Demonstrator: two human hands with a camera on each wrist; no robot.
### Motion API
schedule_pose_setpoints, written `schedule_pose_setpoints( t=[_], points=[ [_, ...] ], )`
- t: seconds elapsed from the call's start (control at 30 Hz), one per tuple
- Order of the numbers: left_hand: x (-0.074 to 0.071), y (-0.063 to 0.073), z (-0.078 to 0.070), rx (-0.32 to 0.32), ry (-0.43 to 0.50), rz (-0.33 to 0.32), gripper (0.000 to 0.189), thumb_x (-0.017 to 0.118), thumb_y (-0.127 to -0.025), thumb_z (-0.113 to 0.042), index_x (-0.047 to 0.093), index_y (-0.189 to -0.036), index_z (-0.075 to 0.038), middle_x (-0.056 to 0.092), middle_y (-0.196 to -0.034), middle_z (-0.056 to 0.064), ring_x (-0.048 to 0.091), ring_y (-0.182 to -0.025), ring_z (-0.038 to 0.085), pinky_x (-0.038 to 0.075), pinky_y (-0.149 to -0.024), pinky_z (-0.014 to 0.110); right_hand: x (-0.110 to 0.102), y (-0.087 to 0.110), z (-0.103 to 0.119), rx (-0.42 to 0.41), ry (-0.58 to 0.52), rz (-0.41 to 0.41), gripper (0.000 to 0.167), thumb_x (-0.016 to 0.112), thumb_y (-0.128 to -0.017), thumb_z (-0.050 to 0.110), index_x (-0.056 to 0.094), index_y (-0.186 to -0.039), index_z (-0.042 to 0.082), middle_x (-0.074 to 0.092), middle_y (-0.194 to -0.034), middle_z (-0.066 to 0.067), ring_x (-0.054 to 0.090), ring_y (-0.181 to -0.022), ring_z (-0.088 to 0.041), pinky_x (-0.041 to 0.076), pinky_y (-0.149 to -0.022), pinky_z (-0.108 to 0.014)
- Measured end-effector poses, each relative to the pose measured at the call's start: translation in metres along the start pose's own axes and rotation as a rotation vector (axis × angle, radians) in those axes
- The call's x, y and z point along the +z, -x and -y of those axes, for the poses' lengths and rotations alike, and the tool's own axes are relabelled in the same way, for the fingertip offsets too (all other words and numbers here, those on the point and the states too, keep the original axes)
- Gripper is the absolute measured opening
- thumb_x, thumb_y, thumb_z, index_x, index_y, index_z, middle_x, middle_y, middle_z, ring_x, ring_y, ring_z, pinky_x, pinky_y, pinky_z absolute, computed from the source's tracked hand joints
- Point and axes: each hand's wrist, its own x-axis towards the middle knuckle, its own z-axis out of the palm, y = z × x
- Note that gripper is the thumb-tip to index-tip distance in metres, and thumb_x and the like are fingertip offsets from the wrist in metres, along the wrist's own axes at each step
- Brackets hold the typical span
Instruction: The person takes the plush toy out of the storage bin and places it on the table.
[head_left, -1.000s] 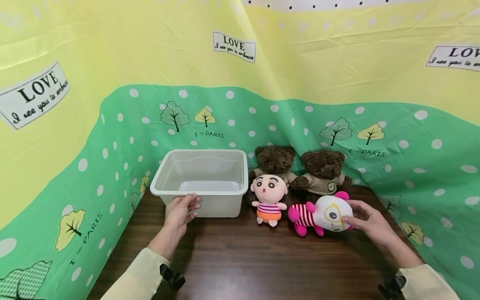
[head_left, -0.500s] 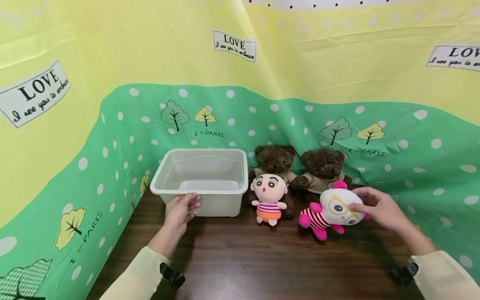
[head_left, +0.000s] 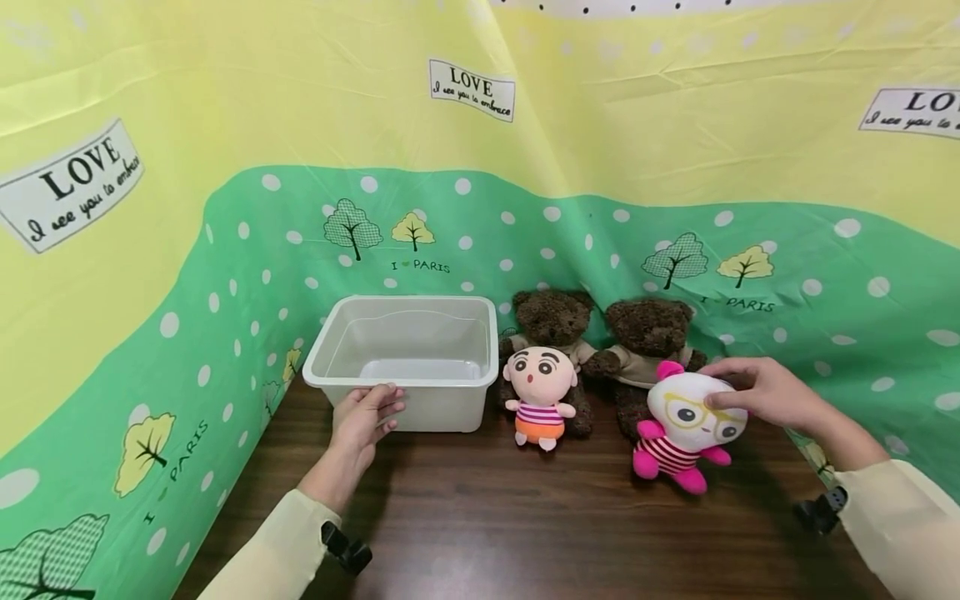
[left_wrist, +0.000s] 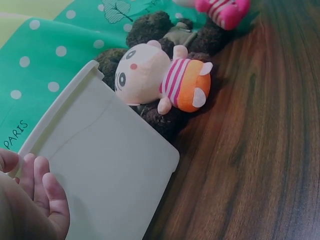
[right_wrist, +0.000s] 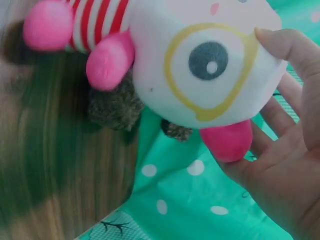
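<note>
My right hand [head_left: 765,396] grips the head of a pink and white plush panda [head_left: 697,400] with yellow glasses and a red-striped body. The panda leans to one side at the right. In the right wrist view the thumb lies on the front of the panda's head [right_wrist: 150,75], the fingers behind it. My left hand [head_left: 363,421] holds the front rim of a light grey plastic bin [head_left: 442,408], its thumb at the edge in the left wrist view. Inside the bin no toy shows. A plush boy doll [head_left: 538,400] in a striped shirt sits right of the bin.
Two brown teddy bears [head_left: 555,317] in beige shirts sit behind the doll and the panda, against a green and yellow printed cloth [head_left: 525,250]. Everything stands on a dark wooden table [head_left: 525,525].
My right hand has moved right with the panda and turned it from lying sideways to more upright. The left hand has stayed at the bin's rim.
</note>
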Motion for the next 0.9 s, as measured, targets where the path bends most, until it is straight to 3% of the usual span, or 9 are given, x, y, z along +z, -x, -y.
schedule_pose_setpoints(
  t=[0.1, 0.43, 0.7, 0.9],
  points=[
    [0.000, 0.000, -0.001, 0.000, 0.000, 0.004, 0.028, 0.069, -0.093, -0.019, 0.055, -0.116, -0.010, 0.078, -0.085, -0.008, 0.074, -0.079, 0.008, 0.054, -0.061, 0.021, 0.003, -0.005, -0.004, -0.001, 0.039, 0.014, 0.043, 0.080, -0.090, 0.025, 0.069, -0.126, 0.005, 0.074, -0.108, -0.013, 0.065, -0.082, -0.004, 0.054, -0.063, -0.028],
    [0.001, 0.001, 0.000, 0.004, -0.007, -0.003, 0.027, 0.070, -0.093, -0.019, 0.056, -0.115, -0.009, 0.079, -0.087, -0.007, 0.074, -0.077, 0.008, 0.053, -0.060, 0.022, 0.021, -0.023, -0.018, 0.018, 0.040, -0.062, 0.050, 0.078, -0.092, 0.036, 0.066, -0.130, 0.006, 0.068, -0.121, -0.021, 0.064, -0.089, -0.007, 0.055, -0.064, -0.028],
    [0.001, 0.002, 0.002, 0.005, -0.006, -0.005, 0.028, 0.070, -0.093, -0.020, 0.055, -0.115, -0.009, 0.079, -0.087, -0.006, 0.074, -0.078, 0.008, 0.053, -0.061, 0.022, 0.036, -0.024, -0.026, 0.087, 0.068, -0.104, 0.065, 0.075, -0.093, 0.045, 0.059, -0.138, 0.001, 0.063, -0.131, -0.029, 0.063, -0.109, -0.037, 0.052, -0.073, -0.030],
    [0.001, 0.001, 0.001, 0.008, -0.002, -0.014, 0.026, 0.070, -0.093, -0.019, 0.057, -0.114, -0.009, 0.079, -0.088, -0.005, 0.073, -0.077, 0.009, 0.053, -0.061, 0.022, 0.043, -0.021, -0.033, 0.100, 0.067, -0.059, 0.084, 0.080, -0.088, 0.045, 0.045, -0.150, -0.001, 0.056, -0.137, -0.032, 0.058, -0.114, -0.039, 0.049, -0.080, -0.033]
  ],
)
